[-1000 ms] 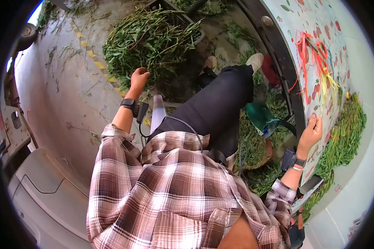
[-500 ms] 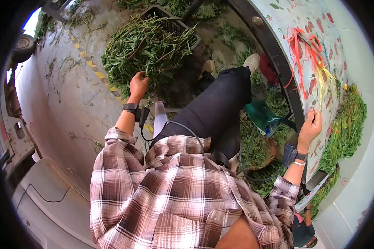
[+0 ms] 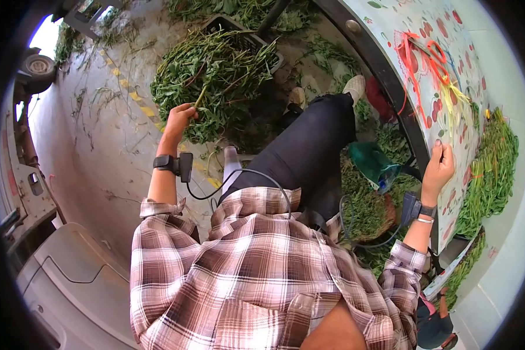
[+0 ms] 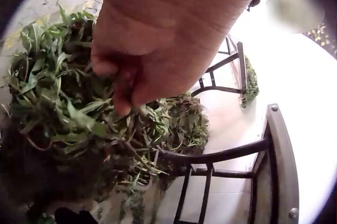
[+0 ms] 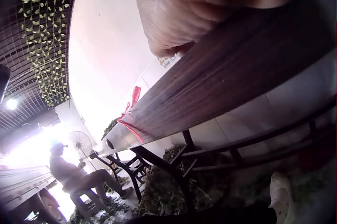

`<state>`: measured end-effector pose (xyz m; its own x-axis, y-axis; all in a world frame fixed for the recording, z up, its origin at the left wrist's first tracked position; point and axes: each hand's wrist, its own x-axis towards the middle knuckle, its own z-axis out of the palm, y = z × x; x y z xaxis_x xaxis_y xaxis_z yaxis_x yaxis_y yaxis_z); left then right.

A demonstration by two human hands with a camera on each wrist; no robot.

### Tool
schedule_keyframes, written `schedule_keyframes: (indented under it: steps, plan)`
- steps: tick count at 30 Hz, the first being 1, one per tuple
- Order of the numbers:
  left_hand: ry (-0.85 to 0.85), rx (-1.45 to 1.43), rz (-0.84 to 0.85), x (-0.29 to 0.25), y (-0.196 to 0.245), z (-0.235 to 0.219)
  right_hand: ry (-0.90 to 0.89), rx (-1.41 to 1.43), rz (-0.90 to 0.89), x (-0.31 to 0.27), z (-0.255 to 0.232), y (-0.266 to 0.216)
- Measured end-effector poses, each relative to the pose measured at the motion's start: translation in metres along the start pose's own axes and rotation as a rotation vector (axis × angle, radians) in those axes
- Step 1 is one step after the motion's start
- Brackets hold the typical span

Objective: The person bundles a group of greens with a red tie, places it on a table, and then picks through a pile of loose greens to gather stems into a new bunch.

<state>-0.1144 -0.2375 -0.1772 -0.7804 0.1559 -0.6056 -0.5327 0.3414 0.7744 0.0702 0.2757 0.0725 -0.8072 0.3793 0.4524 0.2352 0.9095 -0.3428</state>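
Note:
My left hand (image 3: pixel 179 119) pinches a pale green stem (image 3: pixel 201 96) at the near left side of a big heap of leafy green stalks (image 3: pixel 210 70). In the left wrist view the hand's bent fingers sit over the leaves, and the stem is mostly hidden. The heap spills over a black crate (image 3: pixel 254 42). At the edge of the table with the fruit-print cloth (image 3: pixel 449 125), my right hand (image 3: pixel 438 172) rests with loosely bent fingers. Nothing shows in it. Beyond it on the table lie red and yellow ties (image 3: pixel 443 70) with scissors (image 3: pixel 434 52).
Bundled greens (image 3: pixel 487 175) lie at the table's far side. A green bag (image 3: pixel 367 160) and more greens (image 3: pixel 361 204) are beneath the table. Dark metal table legs (image 4: pixel 258 166) stand beside the heap. A person (image 5: pixel 79 168) sits on a stool farther off; another (image 3: pixel 434 324) shows behind.
My left hand went into the near side of the heap, took a stem between its fingers and drew back left. The right hand stays at the table edge, a little farther forward.

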Motion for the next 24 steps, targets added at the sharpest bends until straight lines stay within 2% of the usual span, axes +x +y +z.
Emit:
schedule_keyframes:
  steps: [1,2,5,10,12,15,16,17,20,21,22,24]
  plan:
    - [-0.078,-0.103,0.012,-0.004,0.005,-0.008,0.006,-0.018,-0.002,0.000,0.000,0.001]
    - [-0.076,-0.099,0.014,-0.008,0.009,-0.012,0.012,-0.035,-0.005,-0.001,0.001,0.002]
    - [-0.143,-0.493,0.069,-0.035,0.037,-0.012,0.029,-0.047,-0.060,0.000,0.001,0.003]
    - [-0.181,-0.388,0.119,-0.045,0.047,-0.009,0.020,-0.045,0.001,-0.001,0.001,0.005]
    - [-0.237,-0.464,0.194,-0.049,0.051,-0.002,0.029,-0.038,0.026,-0.001,0.002,0.008]
    - [-0.233,-0.499,0.200,-0.069,0.065,0.018,0.034,0.099,0.091,-0.003,0.000,0.006]
    - [-0.205,-0.511,0.200,-0.074,0.068,0.024,0.086,0.093,0.022,-0.003,-0.002,-0.011]
    - [-0.275,-0.492,0.226,-0.076,0.065,0.026,0.134,0.087,-0.047,-0.005,-0.001,-0.027]
    - [-0.346,-0.416,0.284,-0.091,0.064,0.046,-0.120,0.415,0.058,-0.017,0.014,-0.071]
    - [-0.369,-0.403,0.245,-0.103,0.074,0.054,-0.250,0.545,0.052,-0.016,0.026,-0.088]
    - [-0.413,-0.351,0.260,-0.107,0.074,0.059,-0.372,0.551,0.018,-0.018,0.038,-0.105]
    - [-0.501,-0.303,0.240,-0.121,0.087,0.068,-0.653,0.796,0.073,-0.031,0.078,-0.121]
